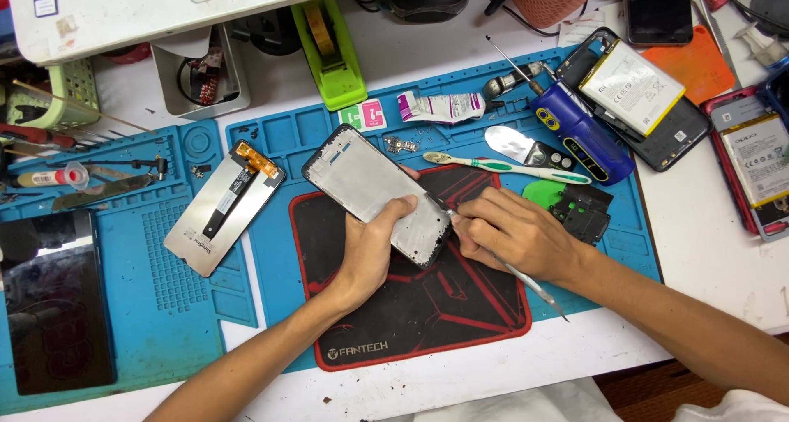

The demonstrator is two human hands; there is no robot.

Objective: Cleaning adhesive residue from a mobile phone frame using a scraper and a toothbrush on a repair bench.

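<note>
**Inspector:** State of the hands?

**Assistant:** The left hand [374, 249] is curled around the lower end of a bare phone frame [374, 188], thumb across its face, holding it tilted over the black and red mouse pad [427, 307]. The right hand [514, 233] has its fingers pinched together on a thin metal scraping tool [526, 280], whose tip meets the frame's lower right edge, touching or just short of it. The handle trails out behind the wrist.

**Inspector:** Condition of the frame?

**Assistant:** Stripped. No screen sits in it and the grey metal plate is exposed. A detached display panel [222, 208] lies face down, flex cable showing, on the blue repair mat [205, 307] to the left, well apart from the frame.

**Inspector:** So how far along?

**Assistant:** In my judgement, disassembly is finished and work is now on the frame's border, probably clearing old adhesive. Whether the remaining edges are clean I cannot tell; the detail is too fine. Nothing is fitted into the frame yet.

**Inspector:** Surrounding items?

**Assistant:** A toothbrush [505, 166] and a squeezed glue tube [440, 106] lie on the mat above the hands, with a black plastic cover piece [583, 211] just beside the right hand. A green tape dispenser [331, 52] stands on the table further back. An opened phone with its battery exposed [637, 93] sits at upper right.
</note>
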